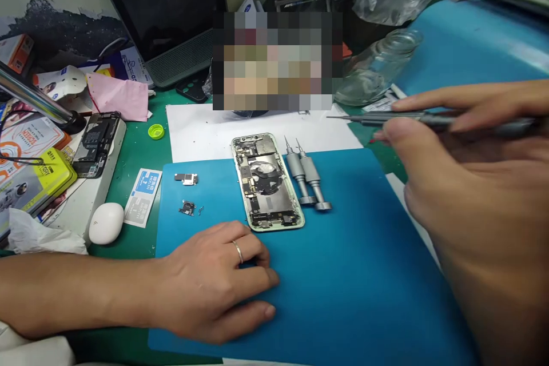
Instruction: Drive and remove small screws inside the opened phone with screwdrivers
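Observation:
An opened smartphone (268, 183), its inner parts exposed, lies upright on the blue mat (351, 274). My left hand (223, 280), with a ring on one finger, rests on the mat just below the phone. Its fingers are loosely bent, the thumb apart, with nothing seen in them. Raised at the right, my right hand (463, 171) grips a slim grey screwdriver (386, 118), tip pointing left above the white paper. Two more grey screwdrivers (305, 174) lie against the phone's right side. Left of it are a small metal-shielded part (187, 179) and a dark small part (187, 208).
White paper (201, 131) lies behind the mat. A glass jar (377, 68) and a dark-screened device (167, 11) stand at the back. On the left are a white earbud case (106, 223), a blue-and-white card (143, 197), another opened phone (98, 144) and a green cap (156, 131).

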`<state>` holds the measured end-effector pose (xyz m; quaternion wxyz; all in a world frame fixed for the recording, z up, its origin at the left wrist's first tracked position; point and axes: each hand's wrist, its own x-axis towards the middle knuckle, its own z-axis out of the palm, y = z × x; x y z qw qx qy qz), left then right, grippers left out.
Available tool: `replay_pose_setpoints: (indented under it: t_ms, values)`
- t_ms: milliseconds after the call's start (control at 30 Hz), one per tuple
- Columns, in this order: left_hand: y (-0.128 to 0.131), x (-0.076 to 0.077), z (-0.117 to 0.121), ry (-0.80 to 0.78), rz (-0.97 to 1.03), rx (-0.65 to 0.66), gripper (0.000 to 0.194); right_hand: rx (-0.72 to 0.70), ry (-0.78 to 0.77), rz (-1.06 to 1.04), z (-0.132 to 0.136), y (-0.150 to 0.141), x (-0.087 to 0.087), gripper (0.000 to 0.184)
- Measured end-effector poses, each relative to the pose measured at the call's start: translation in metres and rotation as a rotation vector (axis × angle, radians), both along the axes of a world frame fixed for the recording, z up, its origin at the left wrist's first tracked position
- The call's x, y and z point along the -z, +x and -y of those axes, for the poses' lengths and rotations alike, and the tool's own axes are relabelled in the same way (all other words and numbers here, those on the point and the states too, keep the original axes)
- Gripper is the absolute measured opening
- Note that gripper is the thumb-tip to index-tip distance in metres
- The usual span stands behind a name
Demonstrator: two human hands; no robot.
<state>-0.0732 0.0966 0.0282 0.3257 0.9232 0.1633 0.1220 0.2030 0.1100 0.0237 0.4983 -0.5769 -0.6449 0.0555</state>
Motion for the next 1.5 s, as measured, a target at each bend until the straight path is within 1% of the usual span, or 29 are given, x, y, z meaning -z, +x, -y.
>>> replay_pose_setpoints:
  t_ms: [33, 67, 100, 233, 333, 433, 500, 733, 800, 933, 1033, 1100, 1267, 1500]
  values:
    - [0.000, 0.000, 0.000, -0.003, 0.000, -0.005, 0.024, 0.127, -0.004, 0.038, -0.005, 0.003, -0.001, 0.023]
    - [0.000, -0.001, 0.000, -0.004, 0.000, -0.009, 0.024, 0.150, -0.058, 0.081, -0.011, 0.007, -0.001, 0.027]
    - [0.000, -0.001, -0.001, -0.005, 0.002, -0.010, 0.024, 0.149, -0.042, 0.113, -0.016, 0.010, 0.000, 0.030]
    - [0.000, -0.001, 0.000, 0.002, 0.004, -0.007, 0.023, -0.029, -0.096, 0.290, -0.024, 0.015, 0.007, 0.024]
    - [0.000, -0.001, 0.000, 0.002, -0.007, -0.016, 0.022, -0.100, -0.177, 0.377, -0.021, 0.013, 0.011, 0.018]
    - [0.000, -0.001, 0.001, -0.005, -0.008, -0.025, 0.021, -0.155, -0.250, 0.384, -0.019, 0.009, 0.013, 0.023]
    - [0.000, -0.001, 0.001, -0.008, 0.000, -0.026, 0.021, -0.200, -0.256, 0.375, -0.018, 0.008, 0.012, 0.024]
    - [0.001, -0.002, 0.000, -0.029, 0.015, -0.044, 0.020, -0.353, -0.282, 0.353, -0.018, 0.009, 0.014, 0.008]
    - [0.001, -0.002, 0.000, -0.032, 0.007, -0.043, 0.020, -0.343, -0.277, 0.382, -0.018, 0.008, 0.017, 0.005]
    - [0.000, -0.001, 0.000, -0.023, 0.004, -0.041, 0.021, -0.241, -0.229, 0.464, -0.016, 0.002, 0.022, 0.014]
    - [0.000, 0.000, -0.001, -0.023, -0.008, -0.044, 0.022, -0.225, -0.227, 0.466, -0.014, 0.001, 0.024, 0.014]
    - [0.000, -0.001, -0.001, -0.029, -0.009, -0.041, 0.021, -0.210, -0.256, 0.437, -0.014, 0.002, 0.023, 0.015]
    - [0.001, -0.003, -0.003, -0.057, 0.003, -0.025, 0.019, -0.117, -0.376, 0.358, -0.019, 0.002, 0.021, 0.021]
    - [0.001, -0.006, -0.006, -0.073, -0.017, -0.014, 0.018, -0.111, -0.436, 0.269, -0.027, -0.003, 0.015, 0.025]
